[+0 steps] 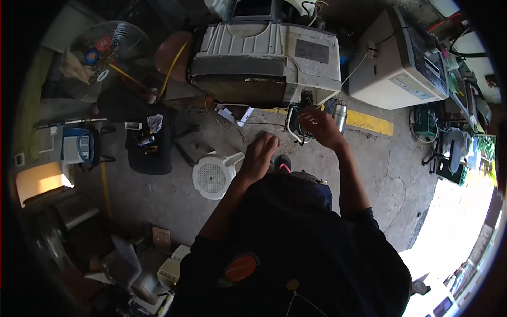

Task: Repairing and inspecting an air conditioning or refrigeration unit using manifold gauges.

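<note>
A white boxy appliance (243, 63) lies ahead of me, with a dark panel along its near side. My right hand (323, 128) is at its near right corner, beside a dark green part (296, 121) and a bent pale tube (289, 127). The fingers of that hand are bent together; whatever they may pinch is hidden. Lower and to the left, my left hand (259, 157) hangs over the floor with its fingers stretched forward, holding nothing that I can see. Just right of my right hand stands a silver cylinder (339, 116).
A white stool (212, 177) with a perforated round seat stands to my left. Beyond it is a black chair (150, 153) with small items on it. A white chest-like appliance (383, 68) stands at the right. White folded pieces (235, 115) lie on the floor ahead.
</note>
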`<state>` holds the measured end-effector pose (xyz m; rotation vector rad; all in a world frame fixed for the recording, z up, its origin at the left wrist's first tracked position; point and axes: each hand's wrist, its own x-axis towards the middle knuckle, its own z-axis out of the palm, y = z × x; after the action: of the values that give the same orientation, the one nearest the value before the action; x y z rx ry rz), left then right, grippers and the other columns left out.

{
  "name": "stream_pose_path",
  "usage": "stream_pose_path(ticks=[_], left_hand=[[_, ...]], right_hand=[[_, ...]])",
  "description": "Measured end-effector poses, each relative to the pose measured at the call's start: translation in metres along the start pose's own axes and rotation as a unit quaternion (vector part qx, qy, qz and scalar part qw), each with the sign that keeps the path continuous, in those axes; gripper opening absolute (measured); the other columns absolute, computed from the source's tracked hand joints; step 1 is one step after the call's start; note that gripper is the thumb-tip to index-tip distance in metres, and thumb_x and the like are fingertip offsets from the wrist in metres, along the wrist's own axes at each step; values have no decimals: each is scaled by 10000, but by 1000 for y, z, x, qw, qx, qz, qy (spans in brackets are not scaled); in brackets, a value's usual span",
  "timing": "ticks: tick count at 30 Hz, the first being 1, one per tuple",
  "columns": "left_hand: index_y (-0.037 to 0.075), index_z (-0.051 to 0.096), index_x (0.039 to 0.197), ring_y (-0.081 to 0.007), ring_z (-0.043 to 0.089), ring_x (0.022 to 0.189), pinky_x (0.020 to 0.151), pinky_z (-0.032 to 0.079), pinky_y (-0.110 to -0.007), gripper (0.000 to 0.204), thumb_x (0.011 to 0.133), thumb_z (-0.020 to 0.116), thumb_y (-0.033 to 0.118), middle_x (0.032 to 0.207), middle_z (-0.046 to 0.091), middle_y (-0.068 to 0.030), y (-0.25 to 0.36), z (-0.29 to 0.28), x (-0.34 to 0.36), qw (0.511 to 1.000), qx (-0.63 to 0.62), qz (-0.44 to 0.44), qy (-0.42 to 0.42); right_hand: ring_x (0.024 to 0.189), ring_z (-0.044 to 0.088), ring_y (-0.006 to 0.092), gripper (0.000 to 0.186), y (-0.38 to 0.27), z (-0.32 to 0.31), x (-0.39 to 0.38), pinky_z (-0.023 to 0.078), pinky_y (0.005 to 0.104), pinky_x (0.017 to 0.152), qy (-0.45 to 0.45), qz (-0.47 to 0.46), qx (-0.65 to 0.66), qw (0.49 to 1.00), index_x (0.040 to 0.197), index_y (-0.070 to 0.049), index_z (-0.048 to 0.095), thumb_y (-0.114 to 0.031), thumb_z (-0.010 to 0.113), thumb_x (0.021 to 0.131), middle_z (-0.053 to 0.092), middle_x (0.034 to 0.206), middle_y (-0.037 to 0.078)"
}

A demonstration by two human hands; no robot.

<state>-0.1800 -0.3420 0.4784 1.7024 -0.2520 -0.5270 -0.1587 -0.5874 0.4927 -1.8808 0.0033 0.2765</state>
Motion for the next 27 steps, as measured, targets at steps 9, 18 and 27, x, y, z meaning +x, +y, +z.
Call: stream_pose_path(ticks=[9, 18, 27], left_hand=[[35, 582, 980, -218, 580, 702, 674, 469, -334, 250, 934, 515, 271, 778, 607, -78, -238, -41, -334, 788, -14, -373, 490], [166, 448, 728, -144, 384, 475, 486, 288, -295, 213, 912, 467, 271, 622, 442, -7, -343, 87, -513, 509, -474, -475, 539], [120, 542, 788, -199, 485, 563, 510, 357, -328, 177, 884, 510, 266, 719, 537, -55, -404, -70, -278, 656, -426, -447, 434]], right_hand=[[786, 612, 152, 185, 20, 1, 21, 468, 251, 720, 12, -10, 115, 993, 1025, 36, 629, -103, 571, 917, 662, 879, 87], [816, 587, 149, 309, 3, -9, 28, 443, 254, 736, 118, 28, 118, 986, 1058, -2, 617, -286, 553, 954, 641, 914, 72], [781, 569, 136, 317, -19, 14, 33, 434, 267, 721, 160, 34, 180, 970, 991, -26, 627, -281, 439, 985, 624, 863, 58]])
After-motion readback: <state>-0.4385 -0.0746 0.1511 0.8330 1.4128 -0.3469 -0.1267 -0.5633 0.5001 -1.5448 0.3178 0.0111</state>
